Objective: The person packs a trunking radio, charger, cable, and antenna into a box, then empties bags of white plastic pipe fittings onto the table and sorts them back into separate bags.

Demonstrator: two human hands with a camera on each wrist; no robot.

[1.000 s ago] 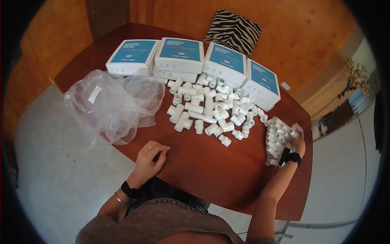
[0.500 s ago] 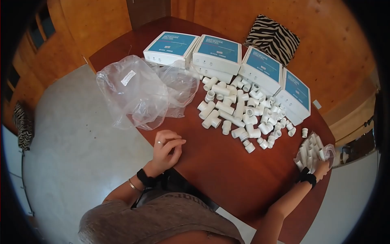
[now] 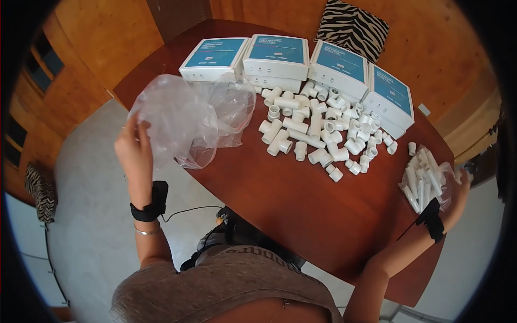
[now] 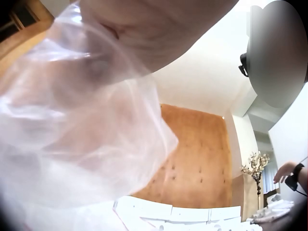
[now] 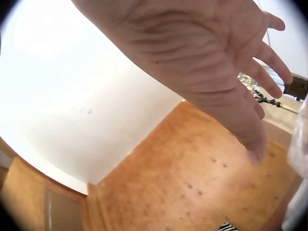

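Observation:
At the table's left edge, my left hand (image 3: 133, 153) grips the near left side of a large clear plastic bag (image 3: 177, 116), its fingertips partly behind the film. The bag (image 4: 91, 139) fills much of the left wrist view, draped under the hand. On the far right, my right hand (image 3: 458, 198) is beside a small clear bag of short white pipes (image 3: 423, 180). In the right wrist view, the right hand (image 5: 207, 67) has its fingers spread and holds nothing.
White plastic pipe fittings (image 3: 315, 141) lie heaped mid-table. Several white boxes with blue tops (image 3: 276, 51) stand in a row behind them. A single small fitting (image 3: 412, 148) lies near the bag of pipes. A zebra-print cushion (image 3: 353, 31) is beyond the table.
My left hand has moved left from the table's front edge and taken hold of the large bag. My right hand has let go of the small bag, whose pipes now lie tilted.

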